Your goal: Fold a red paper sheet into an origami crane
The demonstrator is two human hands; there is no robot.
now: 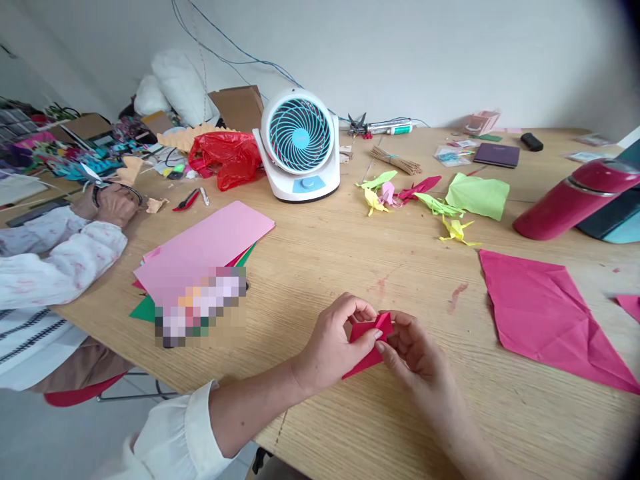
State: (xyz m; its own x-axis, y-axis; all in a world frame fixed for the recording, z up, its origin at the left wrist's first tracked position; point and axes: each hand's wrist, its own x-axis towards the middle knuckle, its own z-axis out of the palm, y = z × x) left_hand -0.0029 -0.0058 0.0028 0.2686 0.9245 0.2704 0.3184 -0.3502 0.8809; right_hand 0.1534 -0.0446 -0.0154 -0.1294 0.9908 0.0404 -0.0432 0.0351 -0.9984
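Just above the table's front part, a small folded piece of red paper [369,361] is held between my two hands. My left hand [336,339] pinches it from the left, thumb across its face. From the right, my right hand [416,350] grips its edge between thumb and fingers. A fold stands up at the paper's top; the fingers behind it are partly hidden. To the right lies a large creased sheet of magenta paper [545,313]. Beyond my hands rest folded paper figures, among them a yellow one [456,230] and a green one [437,205].
A white and blue fan [300,143] stands at the back, beside a red plastic bag [227,157]. Coloured sheets [210,243] are stacked on the left. At the far left a co-worker's hand [117,205] holds scissors. A red bottle [575,200] stands tilted-looking at right.
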